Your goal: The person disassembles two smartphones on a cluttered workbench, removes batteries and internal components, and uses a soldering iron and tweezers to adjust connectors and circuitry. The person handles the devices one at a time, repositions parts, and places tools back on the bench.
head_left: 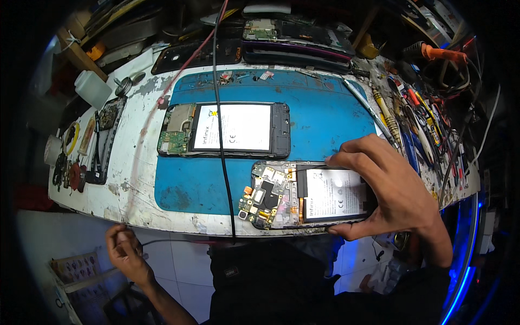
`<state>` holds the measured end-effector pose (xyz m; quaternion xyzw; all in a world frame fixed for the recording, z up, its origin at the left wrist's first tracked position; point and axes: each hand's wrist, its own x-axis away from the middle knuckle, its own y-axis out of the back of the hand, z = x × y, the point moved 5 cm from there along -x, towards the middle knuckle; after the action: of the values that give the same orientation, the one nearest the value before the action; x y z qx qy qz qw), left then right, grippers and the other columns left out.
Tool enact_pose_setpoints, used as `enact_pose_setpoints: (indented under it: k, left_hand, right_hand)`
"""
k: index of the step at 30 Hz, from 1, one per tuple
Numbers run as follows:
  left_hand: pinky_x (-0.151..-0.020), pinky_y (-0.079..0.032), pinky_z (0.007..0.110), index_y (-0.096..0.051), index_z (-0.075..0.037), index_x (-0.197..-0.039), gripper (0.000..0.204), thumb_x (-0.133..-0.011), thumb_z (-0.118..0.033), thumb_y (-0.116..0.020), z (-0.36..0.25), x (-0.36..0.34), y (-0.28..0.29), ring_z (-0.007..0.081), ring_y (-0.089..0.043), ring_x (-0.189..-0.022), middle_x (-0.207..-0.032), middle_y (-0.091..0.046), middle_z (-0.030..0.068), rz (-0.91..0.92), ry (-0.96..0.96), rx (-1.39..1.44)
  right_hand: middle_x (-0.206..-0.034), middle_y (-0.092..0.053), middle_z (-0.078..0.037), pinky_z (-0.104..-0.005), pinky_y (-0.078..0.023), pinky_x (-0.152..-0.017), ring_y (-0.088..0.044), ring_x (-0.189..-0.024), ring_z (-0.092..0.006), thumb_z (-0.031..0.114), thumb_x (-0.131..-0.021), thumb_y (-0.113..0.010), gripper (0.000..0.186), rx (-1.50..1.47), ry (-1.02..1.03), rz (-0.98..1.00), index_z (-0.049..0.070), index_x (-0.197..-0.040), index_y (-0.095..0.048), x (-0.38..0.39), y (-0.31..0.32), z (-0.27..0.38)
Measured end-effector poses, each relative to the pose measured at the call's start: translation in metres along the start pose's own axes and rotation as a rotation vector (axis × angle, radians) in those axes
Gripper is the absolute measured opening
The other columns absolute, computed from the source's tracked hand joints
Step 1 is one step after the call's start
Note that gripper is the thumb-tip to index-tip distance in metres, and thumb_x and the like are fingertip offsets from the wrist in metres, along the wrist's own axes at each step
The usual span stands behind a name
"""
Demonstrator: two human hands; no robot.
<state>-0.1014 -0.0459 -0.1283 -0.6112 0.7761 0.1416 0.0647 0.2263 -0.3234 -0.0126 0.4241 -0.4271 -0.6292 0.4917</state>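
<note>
My right hand (390, 195) grips an opened phone (336, 192) by its long sides at the front edge of the blue mat (189, 189), thumb below and fingers above. Its white-labelled battery shows, and a circuit board (262, 200) with a camera module sits askew at its left end. A second opened phone (233, 127) lies behind it with board and battery exposed. My left hand (127, 252) is at the bench's front edge with curled fingers, beside thin cables; what it holds is unclear. A black cable (221, 173) crosses the rear phone and hangs over the edge.
Phone shells (298, 54) are stacked at the back. Pens, tweezers and screwdrivers (411, 108) crowd the right side, with an orange-handled tool (441, 54) above. A translucent bottle (92, 89), phone parts (105, 141) and small items occupy the left. The white bench (130, 200) has a curved front edge.
</note>
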Motion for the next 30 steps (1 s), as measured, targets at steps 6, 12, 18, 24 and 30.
enact_pose_setpoints:
  k: [6,12,18,24,30]
  left_hand:
    - [-0.08,-0.047,0.03,-0.055,-0.002,-0.11,0.065,-0.075,-0.046,-0.088,0.016,0.04,-0.034,0.0166,-0.06,-0.083,-0.088,-0.062,0.0051,0.326,-0.065,-0.025]
    - [-0.089,-0.049,0.036,-0.057,0.0,-0.119,0.075,-0.062,-0.029,-0.097,0.011,0.085,-0.076,0.0197,-0.061,-0.1,-0.107,-0.063,0.0103,0.747,-0.106,-0.308]
    - [-0.069,-0.052,0.027,-0.06,-0.003,-0.101,0.033,-0.077,0.006,-0.081,0.022,0.095,-0.092,0.0134,-0.065,-0.076,-0.084,-0.067,0.005,0.645,-0.134,-0.089]
    - [-0.063,-0.045,0.021,-0.056,-0.002,-0.11,0.028,-0.087,0.001,-0.072,0.036,0.049,-0.01,0.0077,-0.057,-0.069,-0.083,-0.061,0.0011,0.286,0.001,-0.117]
    - [-0.092,-0.05,0.036,-0.049,-0.001,-0.126,0.045,-0.09,-0.014,-0.073,0.008,0.02,0.008,0.0188,-0.057,-0.104,-0.116,-0.056,0.0123,0.05,-0.338,-0.33]
  right_hand:
    - [-0.121,-0.058,-0.015,-0.0463,-0.046,-0.093,-0.058,-0.11,-0.0328,0.051,-0.069,-0.085,0.08,0.042,-0.033,-0.056,0.006,-0.13,-0.059,0.009,-0.001,0.006]
    - [-0.128,-0.06,-0.016,-0.0458,-0.045,-0.096,-0.058,-0.118,-0.0338,0.051,-0.069,-0.086,0.082,-0.008,-0.054,-0.151,0.006,-0.132,-0.059,0.019,-0.008,0.007]
    - [-0.127,-0.063,-0.015,-0.0441,-0.044,-0.098,-0.059,-0.117,-0.033,0.049,-0.066,-0.089,0.085,-0.045,-0.056,-0.22,0.005,-0.132,-0.059,0.022,-0.01,0.005]
    - [-0.127,-0.064,-0.013,-0.0432,-0.044,-0.098,-0.06,-0.115,-0.0321,0.045,-0.064,-0.09,0.085,-0.071,-0.08,-0.211,0.004,-0.131,-0.059,0.028,-0.003,0.0]
    - [-0.123,-0.066,-0.017,-0.0463,-0.046,-0.098,-0.06,-0.114,-0.035,0.042,-0.059,-0.093,0.086,-0.1,-0.071,-0.234,0.002,-0.128,-0.06,0.025,-0.009,0.004]
